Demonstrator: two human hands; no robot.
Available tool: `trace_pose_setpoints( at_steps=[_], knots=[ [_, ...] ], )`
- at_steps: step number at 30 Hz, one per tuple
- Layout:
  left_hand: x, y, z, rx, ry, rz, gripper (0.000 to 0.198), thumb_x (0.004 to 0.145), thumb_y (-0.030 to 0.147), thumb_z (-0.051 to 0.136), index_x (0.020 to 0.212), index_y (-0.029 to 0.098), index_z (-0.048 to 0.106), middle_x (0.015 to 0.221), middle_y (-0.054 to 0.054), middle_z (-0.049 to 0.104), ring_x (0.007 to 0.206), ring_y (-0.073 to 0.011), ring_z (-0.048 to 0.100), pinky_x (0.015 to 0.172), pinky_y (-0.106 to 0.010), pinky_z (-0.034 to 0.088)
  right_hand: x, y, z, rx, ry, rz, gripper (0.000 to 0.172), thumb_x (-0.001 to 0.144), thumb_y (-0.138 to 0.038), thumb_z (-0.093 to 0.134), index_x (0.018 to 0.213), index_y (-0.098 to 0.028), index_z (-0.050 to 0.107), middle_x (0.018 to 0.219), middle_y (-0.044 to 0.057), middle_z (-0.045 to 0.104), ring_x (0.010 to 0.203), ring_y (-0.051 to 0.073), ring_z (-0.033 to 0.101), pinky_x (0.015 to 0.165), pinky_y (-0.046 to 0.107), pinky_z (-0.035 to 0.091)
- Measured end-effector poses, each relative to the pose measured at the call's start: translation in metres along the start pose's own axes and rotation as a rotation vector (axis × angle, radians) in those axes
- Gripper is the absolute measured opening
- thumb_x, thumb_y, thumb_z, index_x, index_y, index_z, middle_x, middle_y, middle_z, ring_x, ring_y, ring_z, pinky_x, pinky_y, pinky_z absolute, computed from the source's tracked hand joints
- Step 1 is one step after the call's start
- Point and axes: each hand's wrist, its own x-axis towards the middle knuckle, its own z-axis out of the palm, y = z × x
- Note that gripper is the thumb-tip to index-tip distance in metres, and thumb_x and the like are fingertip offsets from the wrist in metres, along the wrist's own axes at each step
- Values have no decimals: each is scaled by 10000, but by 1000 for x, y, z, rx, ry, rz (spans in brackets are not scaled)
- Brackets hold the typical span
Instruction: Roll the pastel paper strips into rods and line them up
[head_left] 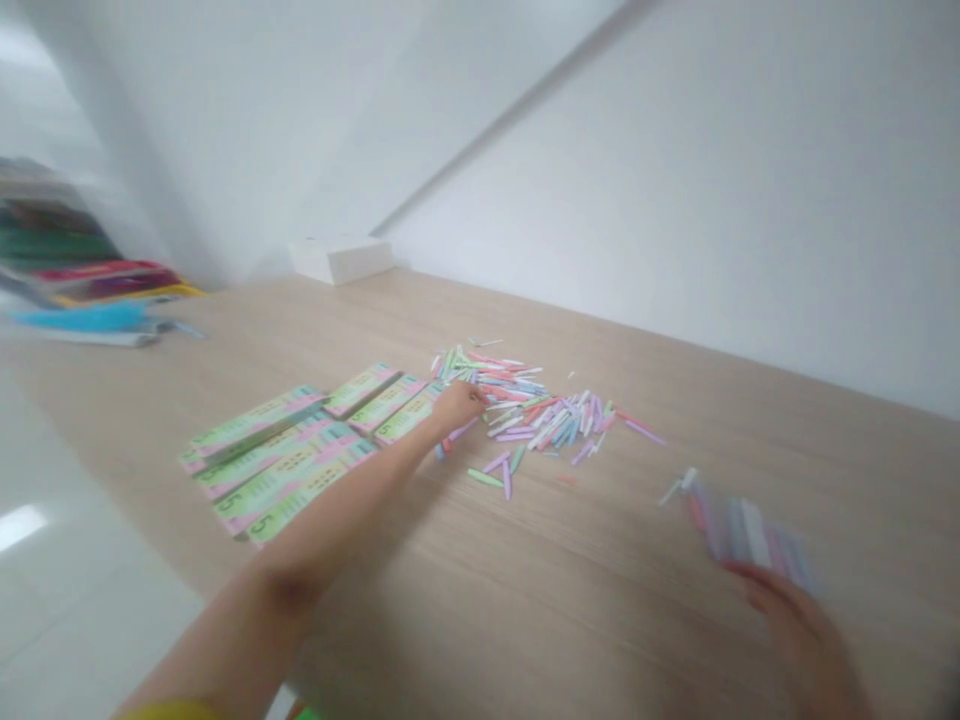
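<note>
A loose heap of pastel chalk sticks (559, 422) in pink, white, green, blue and purple lies spread on the wooden table. At its left edge is my left hand (459, 402), its fingers bent together among the sticks; what they pinch is hidden. A few chalk sticks show just below that hand. At lower right my right hand (802, 620), blurred by motion, has its fingers round a clear pack (757, 540) with a row of chalk sticks in it. A white stick (679, 485) shows at the pack's far end.
Several green and pink boxes (292, 470) lie in rows to the left of the heap. A white box (341, 260) stands against the wall. Blurred coloured items (105, 290) lie at the far left, near the table (525, 610) edge.
</note>
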Motion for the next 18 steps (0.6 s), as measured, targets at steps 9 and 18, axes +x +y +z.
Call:
trace_pose_setpoints(
  at_steps=[9,18],
  knots=[
    [26,36,20,242,-57,168,260,727,242,547,900,195,735,943,-79,717,909,-232,644,822,-303,466,-74,-90,139,2,-371,-479,236,771,-132,442,767,-205,666,865,74,591,831,203,575,791,362,453],
    [32,57,43,355,-115,335,285,766,270,506,923,198,732,922,-99,716,917,-247,642,836,-337,455,-93,-136,189,-114,-281,-1197,184,737,-103,456,779,-193,611,744,49,568,748,190,516,713,340,382]
  ],
)
